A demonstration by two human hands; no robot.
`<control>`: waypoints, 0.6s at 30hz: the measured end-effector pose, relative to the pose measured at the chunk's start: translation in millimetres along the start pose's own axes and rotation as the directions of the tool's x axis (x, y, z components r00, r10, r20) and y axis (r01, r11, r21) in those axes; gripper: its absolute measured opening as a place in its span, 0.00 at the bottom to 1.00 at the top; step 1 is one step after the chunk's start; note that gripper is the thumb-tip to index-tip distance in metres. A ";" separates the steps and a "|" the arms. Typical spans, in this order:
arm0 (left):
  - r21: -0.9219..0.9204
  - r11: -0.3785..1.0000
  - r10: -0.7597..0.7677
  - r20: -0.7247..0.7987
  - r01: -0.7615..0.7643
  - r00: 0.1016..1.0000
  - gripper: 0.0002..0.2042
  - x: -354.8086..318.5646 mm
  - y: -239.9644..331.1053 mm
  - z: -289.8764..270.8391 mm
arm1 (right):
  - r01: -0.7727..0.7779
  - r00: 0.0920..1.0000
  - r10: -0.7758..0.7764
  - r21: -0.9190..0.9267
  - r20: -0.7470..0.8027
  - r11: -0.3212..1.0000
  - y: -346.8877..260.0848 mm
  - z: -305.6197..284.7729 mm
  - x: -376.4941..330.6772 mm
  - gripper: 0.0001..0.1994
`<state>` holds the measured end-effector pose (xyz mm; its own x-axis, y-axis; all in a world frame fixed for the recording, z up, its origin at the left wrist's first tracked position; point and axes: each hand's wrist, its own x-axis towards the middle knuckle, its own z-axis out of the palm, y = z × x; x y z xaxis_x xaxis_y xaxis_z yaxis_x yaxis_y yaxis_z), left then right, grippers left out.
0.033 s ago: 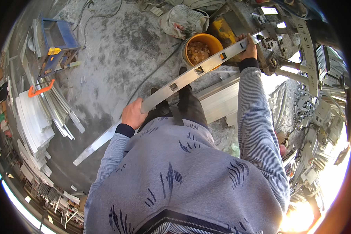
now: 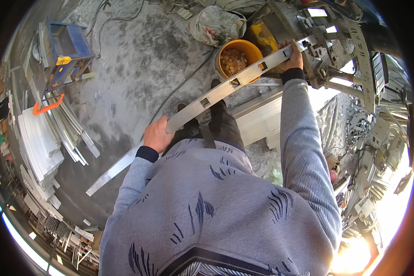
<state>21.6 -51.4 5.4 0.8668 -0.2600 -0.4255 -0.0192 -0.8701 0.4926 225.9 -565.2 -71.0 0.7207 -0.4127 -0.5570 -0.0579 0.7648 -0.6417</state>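
Observation:
A long silvery metal bar (image 2: 221, 93) with several rectangular cut-outs slants across in front of me, from low on the left to high on the right. My left hand (image 2: 158, 134) is closed round it left of the middle, and the bar's plain end sticks out beyond that hand. Near the other end my right hand (image 2: 293, 57) grips the bar, fingers wrapped over its far edge. That end meets the metal parts of a machine (image 2: 319, 57); whether it sits inside them I cannot tell. Part of the bar passes over a yellow bucket (image 2: 250, 49) holding small tan pieces.
Beside the bucket lies a whitish sack (image 2: 216, 25). Pale metal profiles (image 2: 257, 119) are stacked below the bar on the right. At the left stand a blue frame (image 2: 80, 43), an orange clamp-like piece (image 2: 48, 106) and more long profiles (image 2: 39, 142). A cable (image 2: 181, 89) crosses the dusty floor.

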 end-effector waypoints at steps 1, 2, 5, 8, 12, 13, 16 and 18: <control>-0.004 1.000 0.002 -0.001 -0.002 1.000 0.13 -0.4 0.0 -0.4 | -0.003 1.000 0.003 0.020 0.002 1.000 -0.1 -0.4 0.3 0.09; -0.010 1.000 0.007 -0.007 -0.007 1.000 0.14 -0.6 0.2 -0.7 | -0.006 1.000 0.006 0.008 0.021 1.000 0.1 -1.3 1.0 0.09; 0.011 1.000 0.024 -0.023 -0.023 0.999 0.14 -1.2 0.4 -0.3 | 0.009 0.998 -0.009 0.002 0.058 1.000 0.5 -3.6 3.0 0.09; -0.001 0.999 0.046 -0.047 -0.046 0.998 0.14 -3.1 -0.8 0.6 | 0.028 0.996 -0.028 0.008 0.090 1.000 1.8 -5.8 5.3 0.09; -0.019 0.997 0.072 -0.049 -0.073 0.996 0.14 -6.4 -3.8 0.7 | 0.046 0.994 -0.042 -0.033 0.101 0.998 3.1 -6.8 5.8 0.09; -0.015 0.997 0.080 -0.060 -0.081 0.995 0.14 -5.3 -4.4 1.0 | 0.055 0.993 -0.053 -0.020 0.106 0.998 3.0 -6.4 5.5 0.09; -0.009 0.994 0.106 -0.060 -0.107 0.993 0.12 -2.1 -4.2 2.7 | 0.040 0.995 -0.029 -0.119 0.092 0.992 1.5 -5.7 3.7 0.10; 0.004 0.993 0.116 -0.057 -0.116 0.992 0.12 0.3 -3.1 4.4 | 0.027 0.999 -0.023 -0.090 0.040 0.996 0.5 -4.6 3.7 0.10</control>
<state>19.7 -50.7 0.4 0.8858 -0.3346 -0.3216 -0.1211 -0.8356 0.5358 225.4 -568.7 -75.8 0.7490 -0.4103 -0.5203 -0.1004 0.7059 -0.7012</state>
